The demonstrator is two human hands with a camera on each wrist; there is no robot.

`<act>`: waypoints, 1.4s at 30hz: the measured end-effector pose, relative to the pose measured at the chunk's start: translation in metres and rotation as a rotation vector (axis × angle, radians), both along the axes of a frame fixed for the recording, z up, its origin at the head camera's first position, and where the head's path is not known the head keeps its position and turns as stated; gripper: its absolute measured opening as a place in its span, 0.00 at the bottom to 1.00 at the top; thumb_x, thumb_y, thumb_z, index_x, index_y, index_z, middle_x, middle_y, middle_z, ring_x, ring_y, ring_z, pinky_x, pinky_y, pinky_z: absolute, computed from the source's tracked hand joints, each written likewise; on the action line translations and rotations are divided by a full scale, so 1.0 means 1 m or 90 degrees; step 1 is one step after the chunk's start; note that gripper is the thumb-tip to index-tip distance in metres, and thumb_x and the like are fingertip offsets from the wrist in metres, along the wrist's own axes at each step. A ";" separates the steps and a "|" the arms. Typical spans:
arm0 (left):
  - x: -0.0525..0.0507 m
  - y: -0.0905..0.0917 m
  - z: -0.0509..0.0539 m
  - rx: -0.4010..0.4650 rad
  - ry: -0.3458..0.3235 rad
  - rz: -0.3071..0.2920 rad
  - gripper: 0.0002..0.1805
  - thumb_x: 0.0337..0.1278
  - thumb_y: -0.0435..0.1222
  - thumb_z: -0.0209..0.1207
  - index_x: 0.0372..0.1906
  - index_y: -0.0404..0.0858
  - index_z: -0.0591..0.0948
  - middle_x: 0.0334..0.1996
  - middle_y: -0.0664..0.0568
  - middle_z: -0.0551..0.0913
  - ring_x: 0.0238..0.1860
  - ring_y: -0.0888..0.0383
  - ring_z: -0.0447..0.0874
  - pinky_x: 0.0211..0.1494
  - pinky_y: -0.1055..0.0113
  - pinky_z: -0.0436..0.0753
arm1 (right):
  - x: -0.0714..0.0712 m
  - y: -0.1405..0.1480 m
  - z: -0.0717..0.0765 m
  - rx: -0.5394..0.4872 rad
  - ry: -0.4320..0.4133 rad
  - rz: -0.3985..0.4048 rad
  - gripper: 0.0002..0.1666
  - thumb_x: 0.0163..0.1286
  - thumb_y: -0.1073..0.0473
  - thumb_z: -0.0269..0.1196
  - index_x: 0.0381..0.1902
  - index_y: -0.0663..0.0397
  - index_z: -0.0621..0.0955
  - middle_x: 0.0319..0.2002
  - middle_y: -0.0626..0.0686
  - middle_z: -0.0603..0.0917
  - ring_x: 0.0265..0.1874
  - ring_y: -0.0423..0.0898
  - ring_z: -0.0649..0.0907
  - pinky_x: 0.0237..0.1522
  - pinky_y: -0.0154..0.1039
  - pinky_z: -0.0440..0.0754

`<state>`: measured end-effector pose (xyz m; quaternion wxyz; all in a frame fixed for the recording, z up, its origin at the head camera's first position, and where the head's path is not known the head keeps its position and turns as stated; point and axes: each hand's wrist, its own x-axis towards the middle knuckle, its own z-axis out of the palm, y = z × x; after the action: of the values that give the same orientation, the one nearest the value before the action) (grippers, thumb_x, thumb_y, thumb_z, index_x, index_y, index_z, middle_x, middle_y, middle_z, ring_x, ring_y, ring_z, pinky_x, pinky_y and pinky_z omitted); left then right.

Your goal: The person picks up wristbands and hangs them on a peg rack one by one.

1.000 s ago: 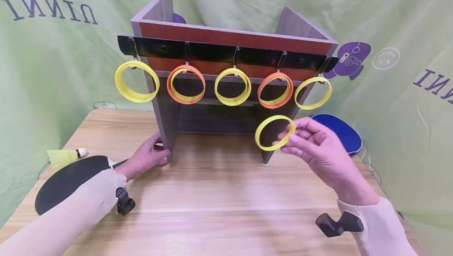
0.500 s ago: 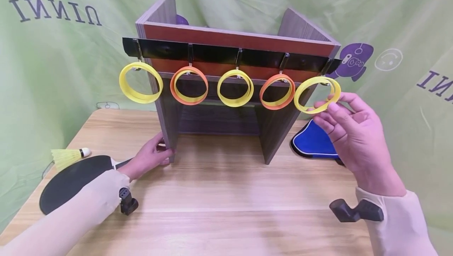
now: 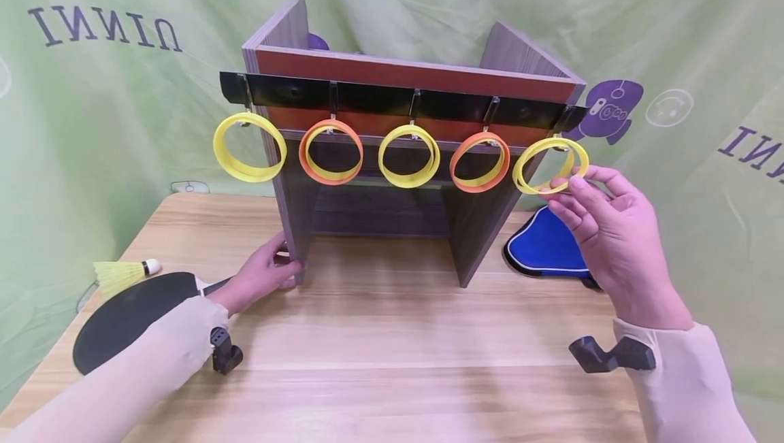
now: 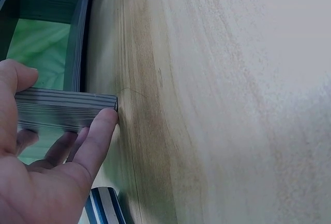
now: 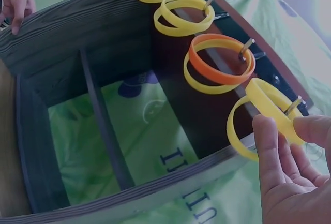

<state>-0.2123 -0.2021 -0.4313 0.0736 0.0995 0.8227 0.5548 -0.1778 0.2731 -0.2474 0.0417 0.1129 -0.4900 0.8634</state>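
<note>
My left hand (image 3: 260, 273) grips the lower front edge of the left side panel (image 4: 67, 105) of a grey wood-grain shelf unit, fingers on both faces of the board. At the rack's right end, my right hand (image 3: 621, 245) pinches a yellow ring (image 5: 271, 105) between thumb and fingers. In the right wrist view the end hook (image 5: 294, 105) passes through this ring, and another yellow ring (image 5: 235, 125) hangs behind it. A black strip (image 3: 373, 97) with several hooks runs across the front. Yellow rings (image 3: 218, 157) and orange rings (image 3: 305, 164) hang in overlapping groups along it.
On the table's left lie a yellow shuttlecock (image 3: 125, 274) and a black table-tennis bat (image 3: 131, 317), partly under the left forearm. A blue case (image 3: 545, 245) with white piping lies behind the right hand. Green printed cloth (image 3: 404, 1) hangs around the table.
My right hand has carried the yellow ring up and right, from below the fourth hook to the rightmost hook. The left hand keeps its hold on the panel; the head view shifts slightly.
</note>
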 end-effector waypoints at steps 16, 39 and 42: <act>-0.002 0.000 0.004 -0.016 -0.009 0.003 0.39 0.71 0.34 0.61 0.81 0.37 0.59 0.65 0.27 0.73 0.63 0.36 0.79 0.50 0.62 0.92 | -0.002 0.001 -0.005 0.007 -0.002 0.038 0.10 0.77 0.72 0.56 0.52 0.65 0.81 0.47 0.61 0.91 0.43 0.53 0.93 0.49 0.40 0.91; -0.001 0.001 0.009 -0.038 0.002 -0.011 0.37 0.71 0.35 0.61 0.79 0.35 0.61 0.64 0.28 0.74 0.60 0.38 0.81 0.49 0.61 0.91 | 0.016 0.000 -0.035 0.083 0.002 0.084 0.12 0.83 0.67 0.49 0.53 0.65 0.79 0.44 0.59 0.91 0.45 0.52 0.93 0.52 0.41 0.90; 0.001 -0.002 0.013 -0.043 0.004 -0.017 0.34 0.71 0.36 0.61 0.76 0.33 0.64 0.63 0.28 0.75 0.57 0.40 0.82 0.46 0.62 0.91 | 0.019 -0.007 -0.041 0.154 0.000 0.080 0.11 0.84 0.65 0.49 0.53 0.61 0.79 0.44 0.56 0.92 0.44 0.49 0.93 0.51 0.39 0.90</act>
<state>-0.2115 -0.2038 -0.4186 0.0816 0.1095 0.8397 0.5256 -0.1592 0.2661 -0.2887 -0.0265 0.1477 -0.5823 0.7990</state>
